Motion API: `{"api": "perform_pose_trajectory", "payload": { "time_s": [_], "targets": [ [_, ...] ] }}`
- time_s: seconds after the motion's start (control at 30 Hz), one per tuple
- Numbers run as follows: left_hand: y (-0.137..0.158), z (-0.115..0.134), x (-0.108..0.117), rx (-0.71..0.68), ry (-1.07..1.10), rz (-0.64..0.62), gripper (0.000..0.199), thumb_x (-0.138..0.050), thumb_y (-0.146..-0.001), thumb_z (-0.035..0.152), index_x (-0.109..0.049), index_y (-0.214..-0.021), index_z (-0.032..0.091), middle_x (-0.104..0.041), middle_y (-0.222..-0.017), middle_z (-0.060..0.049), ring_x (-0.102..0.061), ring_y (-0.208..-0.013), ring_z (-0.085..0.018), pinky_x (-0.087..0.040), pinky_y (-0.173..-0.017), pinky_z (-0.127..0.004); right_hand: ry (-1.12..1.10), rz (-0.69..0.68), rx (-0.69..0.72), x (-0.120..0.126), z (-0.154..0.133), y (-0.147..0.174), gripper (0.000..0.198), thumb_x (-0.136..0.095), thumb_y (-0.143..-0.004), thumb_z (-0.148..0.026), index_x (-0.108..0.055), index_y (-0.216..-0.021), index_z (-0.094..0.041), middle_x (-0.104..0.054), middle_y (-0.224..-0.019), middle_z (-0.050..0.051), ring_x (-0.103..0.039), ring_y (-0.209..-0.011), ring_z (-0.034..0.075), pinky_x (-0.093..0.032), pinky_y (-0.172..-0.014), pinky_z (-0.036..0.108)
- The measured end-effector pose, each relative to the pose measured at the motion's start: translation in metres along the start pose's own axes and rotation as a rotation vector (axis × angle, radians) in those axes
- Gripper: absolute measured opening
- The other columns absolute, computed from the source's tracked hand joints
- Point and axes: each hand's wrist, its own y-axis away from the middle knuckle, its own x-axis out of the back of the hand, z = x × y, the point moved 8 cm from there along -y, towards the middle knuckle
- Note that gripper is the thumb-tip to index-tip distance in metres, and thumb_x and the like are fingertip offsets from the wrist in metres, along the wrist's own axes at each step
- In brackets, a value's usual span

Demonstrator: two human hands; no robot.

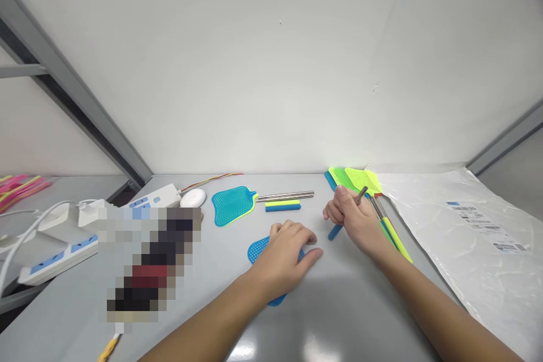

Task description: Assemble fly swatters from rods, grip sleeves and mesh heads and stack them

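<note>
My left hand [288,257] lies over a blue fly swatter head [257,249], covering most of it. Its thumb stands apart from the curved fingers, and no grip on the swatter head shows. My right hand [355,216] is closed round a fly swatter handle, whose blue grip [335,232] sticks out below the fist and metal rod [362,194] above. Behind my hands lie blue and yellow swatter heads [232,205] with metal rods [288,197], and loose yellow and blue grips [283,206]. Beside my right hand is a pile of fly swatters [365,181] with long handles.
A white plastic mailing bag [462,237] with a label covers the right side of the grey table [203,305]. At left are power strips [59,260], a white round device [193,198] and a pixelated object [155,266]. Pink and yellow strands [23,189] lie far left.
</note>
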Motion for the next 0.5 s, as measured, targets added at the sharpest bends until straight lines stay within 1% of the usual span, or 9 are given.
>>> {"api": "perform_pose_trajectory", "payload": {
  "time_s": [0.07, 0.17, 0.23, 0.33, 0.4, 0.5],
  "targets": [
    [0.0, 0.001, 0.0, -0.006, -0.012, 0.002, 0.015, -0.051, -0.091, 0.035, -0.058, -0.097, 0.024, -0.064, -0.097, -0.002, -0.05, -0.094, -0.022, -0.031, -0.086, -0.04, -0.041, 0.017, 0.005, 0.002, -0.004, 0.001, 0.049, -0.047, -0.09, -0.056, -0.03, -0.058, -0.023, -0.021, -0.047, -0.009, -0.025, -0.046, 0.01, -0.041, -0.06, 0.031],
    [0.0, 0.002, -0.001, -0.003, -0.019, -0.004, 0.017, -0.05, -0.092, 0.037, -0.058, -0.097, 0.023, -0.064, -0.096, -0.002, -0.05, -0.094, -0.022, -0.031, -0.085, -0.04, -0.163, 0.102, -0.002, 0.009, -0.011, 0.003, 0.051, -0.045, -0.091, -0.056, -0.029, -0.057, -0.022, -0.02, -0.047, -0.009, -0.023, -0.045, 0.01, -0.041, -0.061, 0.03],
    [0.0, 0.003, -0.001, -0.001, -0.02, -0.009, 0.019, -0.048, -0.092, 0.039, -0.057, -0.097, 0.023, -0.063, -0.096, -0.003, -0.05, -0.093, -0.022, -0.031, -0.085, -0.04, -0.271, 0.16, -0.041, 0.012, -0.011, 0.005, 0.051, -0.041, -0.093, -0.056, -0.029, -0.058, -0.021, -0.018, -0.048, -0.009, -0.021, -0.045, 0.009, -0.041, -0.062, 0.03],
    [0.0, 0.008, 0.0, -0.019, -0.046, -0.001, 0.02, -0.046, -0.094, 0.039, -0.056, -0.094, 0.022, -0.063, -0.092, -0.003, -0.05, -0.09, -0.021, -0.031, -0.086, -0.041, -0.4, 0.203, -0.127, 0.011, -0.005, 0.008, 0.048, -0.04, -0.094, -0.054, -0.03, -0.06, -0.021, -0.016, -0.049, -0.009, -0.019, -0.045, 0.009, -0.043, -0.061, 0.029],
    [0.0, 0.013, 0.001, -0.045, -0.087, -0.004, 0.019, -0.045, -0.094, 0.036, -0.055, -0.089, 0.021, -0.062, -0.088, -0.002, -0.05, -0.088, -0.02, -0.031, -0.087, -0.041, -0.466, 0.23, -0.175, 0.012, 0.0, 0.009, 0.046, -0.044, -0.094, -0.051, -0.031, -0.061, -0.021, -0.015, -0.05, -0.009, -0.018, -0.045, 0.009, -0.043, -0.06, 0.028],
    [0.002, 0.022, -0.001, -0.088, -0.14, -0.031, 0.022, -0.048, -0.092, 0.039, -0.053, -0.084, 0.02, -0.061, -0.085, -0.002, -0.051, -0.086, -0.02, -0.03, -0.089, -0.042, -0.578, 0.285, -0.234, 0.018, 0.008, 0.008, 0.043, -0.052, -0.092, -0.042, -0.031, -0.061, -0.021, -0.014, -0.05, -0.01, -0.015, -0.045, 0.008, -0.044, -0.059, 0.026]
  ]
}}
